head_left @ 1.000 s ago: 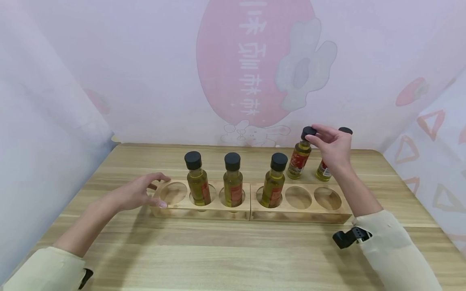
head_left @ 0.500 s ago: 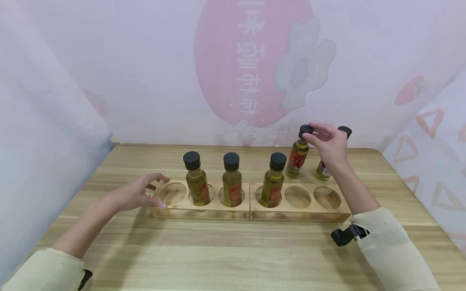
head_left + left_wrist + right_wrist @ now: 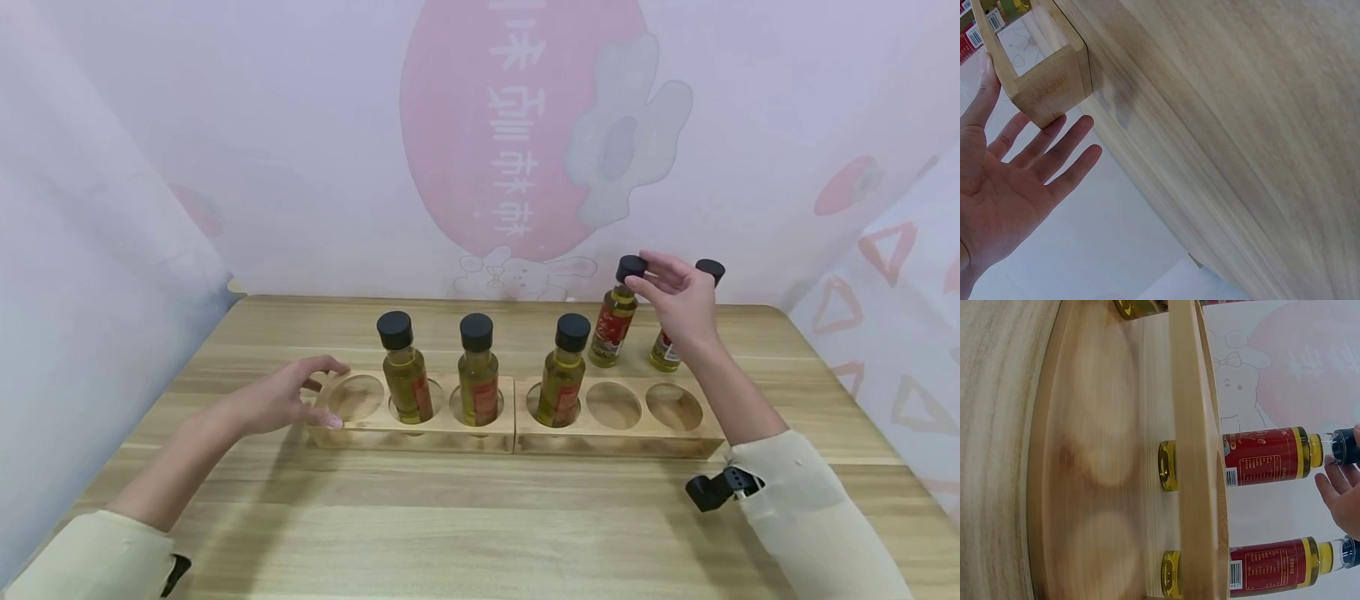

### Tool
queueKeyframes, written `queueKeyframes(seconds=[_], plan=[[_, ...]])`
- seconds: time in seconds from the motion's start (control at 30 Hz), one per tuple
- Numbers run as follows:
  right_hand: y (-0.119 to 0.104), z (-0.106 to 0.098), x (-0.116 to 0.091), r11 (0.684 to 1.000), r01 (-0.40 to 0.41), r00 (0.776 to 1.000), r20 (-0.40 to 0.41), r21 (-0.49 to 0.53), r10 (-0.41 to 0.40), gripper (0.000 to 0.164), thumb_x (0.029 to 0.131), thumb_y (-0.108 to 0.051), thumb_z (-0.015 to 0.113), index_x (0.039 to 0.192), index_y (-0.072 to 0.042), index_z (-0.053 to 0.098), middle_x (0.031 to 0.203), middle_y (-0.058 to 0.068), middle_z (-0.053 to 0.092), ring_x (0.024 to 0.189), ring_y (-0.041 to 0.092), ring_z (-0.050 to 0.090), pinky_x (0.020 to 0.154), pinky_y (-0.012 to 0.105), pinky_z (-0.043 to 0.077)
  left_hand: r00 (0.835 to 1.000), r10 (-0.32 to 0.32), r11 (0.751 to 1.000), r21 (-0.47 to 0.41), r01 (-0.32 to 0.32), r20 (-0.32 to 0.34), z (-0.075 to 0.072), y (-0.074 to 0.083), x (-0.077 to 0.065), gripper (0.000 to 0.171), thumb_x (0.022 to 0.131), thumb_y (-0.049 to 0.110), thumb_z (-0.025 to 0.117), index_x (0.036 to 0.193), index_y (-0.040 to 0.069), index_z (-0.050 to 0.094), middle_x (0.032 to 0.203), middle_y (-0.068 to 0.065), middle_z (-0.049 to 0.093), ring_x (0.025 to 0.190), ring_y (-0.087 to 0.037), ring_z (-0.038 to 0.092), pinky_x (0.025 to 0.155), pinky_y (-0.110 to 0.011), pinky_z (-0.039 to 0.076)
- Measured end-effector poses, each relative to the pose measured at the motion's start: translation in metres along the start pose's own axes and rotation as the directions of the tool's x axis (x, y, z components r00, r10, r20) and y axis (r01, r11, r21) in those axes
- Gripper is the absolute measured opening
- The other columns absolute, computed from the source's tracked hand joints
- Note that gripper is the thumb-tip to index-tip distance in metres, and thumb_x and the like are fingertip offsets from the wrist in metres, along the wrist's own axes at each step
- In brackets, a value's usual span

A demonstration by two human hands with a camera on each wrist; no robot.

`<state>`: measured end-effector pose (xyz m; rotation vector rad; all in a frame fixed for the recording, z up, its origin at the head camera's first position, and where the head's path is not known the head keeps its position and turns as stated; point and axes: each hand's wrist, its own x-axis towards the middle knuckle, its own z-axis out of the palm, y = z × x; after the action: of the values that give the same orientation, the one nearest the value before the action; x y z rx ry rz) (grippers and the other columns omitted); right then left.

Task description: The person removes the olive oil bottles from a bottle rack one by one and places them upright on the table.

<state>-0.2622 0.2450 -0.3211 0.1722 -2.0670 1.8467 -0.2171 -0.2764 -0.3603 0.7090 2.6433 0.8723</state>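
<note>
Bottles of yellow oil at a wooden rack, seen from the head and both wrists. The right hand [image 3: 678,304] pinched the black cap of the gripped bottle [image 3: 613,325], its fingers and thumb narrowed to the cap's width. This bottle stood upright, or nearly so, just behind the right rack section [image 3: 645,435]; whether its base bore fully on the worktop [image 3: 450,533] could not be told. The outer bottle [image 3: 666,353] stood near it, farther right and partly screened by the right hand. The left hand [image 3: 277,398] spanned the far left end of the left rack section [image 3: 442,432], spread wide, its thumb at the front edge and other fingers around the end. The two sections met end to end. Counted from the left, the second, third and fourth holes held the first racked bottle [image 3: 408,387], the middle racked bottle [image 3: 478,387] and the last racked bottle [image 3: 564,387]. Behind hung a pale backdrop [image 3: 315,167] with a pink oval [image 3: 465,100].
</note>
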Motion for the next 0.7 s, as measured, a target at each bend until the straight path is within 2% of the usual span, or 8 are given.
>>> queueKeyframes(seconds=[0.1, 0.17, 0.3, 0.4, 0.57, 0.7], plan=[[-0.002, 0.000, -0.002, 1.000, -0.001, 1.000, -0.011, 0.000, 0.001, 0.051, 0.093, -0.004, 0.078, 0.139, 0.007, 0.059, 0.130, 0.008, 0.072, 0.107, 0.000, 0.069, 0.094, 0.014, 0.053, 1.000, 0.002, 1.000, 0.006, -0.002, 0.002, 0.000, -0.001, 0.000, 0.078, 0.085, 0.030, 0.086, 0.142, -0.008, 0.048, 0.147, -0.034, 0.048, 0.122, -0.059, 0.055, 0.094, -0.065, 0.054], [-0.004, 0.001, -0.004, 1.000, 0.013, 1.000, -0.027, -0.012, -0.013, 0.051, 0.093, -0.003, 0.077, 0.139, 0.007, 0.059, 0.136, 0.013, 0.068, 0.114, 0.005, 0.068, 0.098, 0.016, 0.052, 1.000, 0.001, 1.000, 0.008, -0.001, 0.003, 0.000, -0.001, 0.000, 0.078, 0.085, 0.030, 0.086, 0.142, -0.008, 0.048, 0.147, -0.034, 0.048, 0.122, -0.059, 0.055, 0.094, -0.065, 0.054], [-0.011, 0.000, -0.008, 0.998, 0.057, 0.996, -0.064, -0.031, -0.059, 0.048, 0.093, 0.000, 0.076, 0.137, 0.007, 0.061, 0.137, 0.012, 0.068, 0.125, 0.014, 0.065, 0.108, 0.026, 0.049, 1.000, 0.000, 1.000, 0.008, 0.000, 0.005, 0.000, -0.001, 0.000, 0.079, 0.085, 0.029, 0.087, 0.142, -0.008, 0.048, 0.147, -0.034, 0.047, 0.122, -0.059, 0.055, 0.093, -0.065, 0.055], [-0.017, 0.001, -0.011, 0.997, 0.081, 0.993, -0.083, -0.019, -0.082, 0.047, 0.091, 0.003, 0.077, 0.136, 0.006, 0.062, 0.136, 0.013, 0.068, 0.125, 0.013, 0.065, 0.111, 0.031, 0.048, 1.000, 0.000, 1.000, 0.006, 0.000, 0.005, 0.000, -0.001, 0.000, 0.079, 0.085, 0.029, 0.087, 0.142, -0.008, 0.048, 0.147, -0.034, 0.047, 0.122, -0.059, 0.055, 0.093, -0.065, 0.055], [-0.027, 0.002, -0.017, 0.993, 0.118, 0.989, -0.089, 0.020, -0.116, 0.046, 0.090, 0.006, 0.077, 0.134, 0.007, 0.063, 0.136, 0.018, 0.066, 0.121, 0.011, 0.067, 0.111, 0.032, 0.048, 1.000, 0.001, 1.000, 0.005, -0.001, 0.006, 0.000, -0.001, 0.000, 0.078, 0.085, 0.029, 0.087, 0.142, -0.009, 0.048, 0.147, -0.034, 0.047, 0.122, -0.059, 0.055, 0.093, -0.065, 0.055], [-0.034, 0.004, -0.024, 0.986, 0.164, 0.984, -0.077, 0.013, -0.162, 0.043, 0.090, 0.006, 0.076, 0.131, 0.006, 0.065, 0.132, 0.011, 0.070, 0.118, 0.009, 0.068, 0.109, 0.030, 0.050, 1.000, 0.002, 1.000, 0.004, -0.002, 0.005, 0.000, -0.001, 0.000, 0.078, 0.085, 0.029, 0.087, 0.142, -0.009, 0.048, 0.147, -0.034, 0.047, 0.121, -0.059, 0.055, 0.093, -0.065, 0.055]])
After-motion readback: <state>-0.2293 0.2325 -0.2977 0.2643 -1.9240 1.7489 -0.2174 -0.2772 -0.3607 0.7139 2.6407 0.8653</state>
